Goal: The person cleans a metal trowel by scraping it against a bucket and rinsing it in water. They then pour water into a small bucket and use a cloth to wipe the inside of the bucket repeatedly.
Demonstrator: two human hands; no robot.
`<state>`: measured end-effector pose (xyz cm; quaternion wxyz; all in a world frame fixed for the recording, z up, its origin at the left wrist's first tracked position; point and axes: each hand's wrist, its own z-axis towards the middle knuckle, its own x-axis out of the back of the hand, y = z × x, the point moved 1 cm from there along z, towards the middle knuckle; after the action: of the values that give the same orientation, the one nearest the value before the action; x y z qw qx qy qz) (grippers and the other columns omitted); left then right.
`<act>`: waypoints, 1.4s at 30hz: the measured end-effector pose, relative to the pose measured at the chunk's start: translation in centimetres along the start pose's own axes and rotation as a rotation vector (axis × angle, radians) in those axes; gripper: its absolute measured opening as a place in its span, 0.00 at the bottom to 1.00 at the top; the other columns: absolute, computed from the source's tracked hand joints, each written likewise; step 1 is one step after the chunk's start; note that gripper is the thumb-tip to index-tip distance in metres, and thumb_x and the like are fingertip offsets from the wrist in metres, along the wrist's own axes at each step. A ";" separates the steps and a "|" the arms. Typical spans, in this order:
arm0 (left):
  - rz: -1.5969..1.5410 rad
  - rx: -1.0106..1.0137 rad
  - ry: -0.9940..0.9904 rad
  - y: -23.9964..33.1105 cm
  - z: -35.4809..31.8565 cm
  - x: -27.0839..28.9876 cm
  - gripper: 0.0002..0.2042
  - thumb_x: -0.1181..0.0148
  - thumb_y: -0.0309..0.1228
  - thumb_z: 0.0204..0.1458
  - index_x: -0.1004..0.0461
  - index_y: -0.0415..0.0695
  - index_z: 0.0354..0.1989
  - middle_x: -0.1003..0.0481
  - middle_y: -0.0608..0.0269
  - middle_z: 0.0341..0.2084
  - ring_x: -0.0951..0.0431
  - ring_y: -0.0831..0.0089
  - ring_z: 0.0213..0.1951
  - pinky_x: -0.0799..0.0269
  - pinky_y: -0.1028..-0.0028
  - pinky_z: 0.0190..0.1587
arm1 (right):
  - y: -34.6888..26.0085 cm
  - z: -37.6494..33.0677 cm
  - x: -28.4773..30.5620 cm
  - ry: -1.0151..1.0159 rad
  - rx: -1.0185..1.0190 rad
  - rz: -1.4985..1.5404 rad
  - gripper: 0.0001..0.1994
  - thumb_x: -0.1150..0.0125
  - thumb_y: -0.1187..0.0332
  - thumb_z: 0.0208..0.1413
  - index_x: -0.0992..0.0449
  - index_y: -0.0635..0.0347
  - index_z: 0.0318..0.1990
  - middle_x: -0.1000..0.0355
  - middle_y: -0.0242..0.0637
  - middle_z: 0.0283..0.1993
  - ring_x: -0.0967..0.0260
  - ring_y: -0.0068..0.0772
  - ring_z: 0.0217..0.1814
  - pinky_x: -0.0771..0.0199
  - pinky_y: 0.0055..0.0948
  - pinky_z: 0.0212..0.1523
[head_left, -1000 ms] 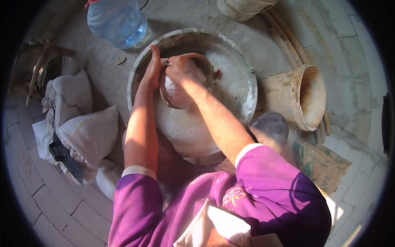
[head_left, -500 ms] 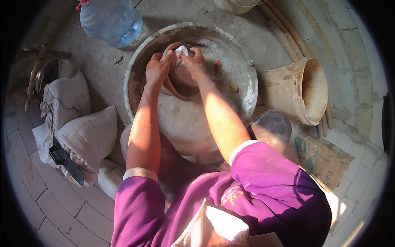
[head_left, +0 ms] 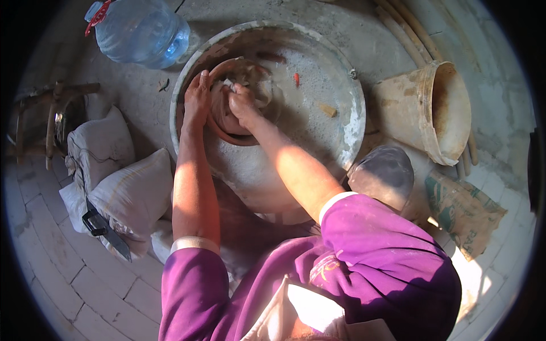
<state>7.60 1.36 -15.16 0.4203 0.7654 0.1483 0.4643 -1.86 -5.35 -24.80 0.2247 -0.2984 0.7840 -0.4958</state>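
A reddish-brown clay bowl sits tilted in the left part of a large round basin of cloudy, foamy water. My left hand grips the bowl's left rim, its fingers lying along the edge. Inside the bowl, my right hand is closed on a crumpled white cloth, pressed to the inner wall. Most of the cloth is hidden by the fingers. Small pieces lie in the foam: a red one, a yellowish one and a dark brown one near the far wall.
A large clear water bottle stands at the far left. White sacks lie on the left, a black-handled knife against them. On the right are a dirty tipped bucket, long poles and a torn paper bag.
The bowl has come down flatter and slightly left in the basin. My left hand has shifted to its left rim, while my right hand with the cloth has moved down and left into it.
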 end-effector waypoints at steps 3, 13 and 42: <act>-0.109 -0.044 0.038 0.3 -1.1 -1.1 0.25 0.50 0.53 0.61 0.23 0.42 0.50 0.21 0.50 0.40 0.22 0.64 0.47 0.31 0.69 0.50 | -5.4 0.9 0.8 0.245 -0.128 0.098 0.18 0.51 0.58 0.62 0.26 0.67 0.45 0.25 0.55 0.45 0.28 0.45 0.50 0.32 0.38 0.51; -0.017 -0.011 -0.007 -0.7 -0.4 0.4 0.23 0.52 0.50 0.62 0.22 0.41 0.48 0.20 0.53 0.36 0.22 0.67 0.41 0.30 0.70 0.47 | -2.6 -2.1 -1.4 -0.192 0.338 -0.382 0.12 0.50 0.71 0.53 0.23 0.57 0.42 0.24 0.52 0.39 0.25 0.50 0.42 0.28 0.41 0.44; -0.113 0.007 -0.045 0.1 -0.3 -1.9 0.21 0.47 0.45 0.60 0.22 0.37 0.45 0.21 0.57 0.33 0.24 0.72 0.37 0.29 0.72 0.43 | -3.9 5.2 0.3 0.092 0.123 0.190 0.11 0.47 0.65 0.58 0.26 0.63 0.30 0.26 0.47 0.29 0.29 0.36 0.30 0.30 0.36 0.35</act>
<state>6.38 0.25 -16.12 0.4464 0.7674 0.1834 0.4220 2.21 -10.17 -23.40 0.2523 -0.1851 0.7864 -0.5325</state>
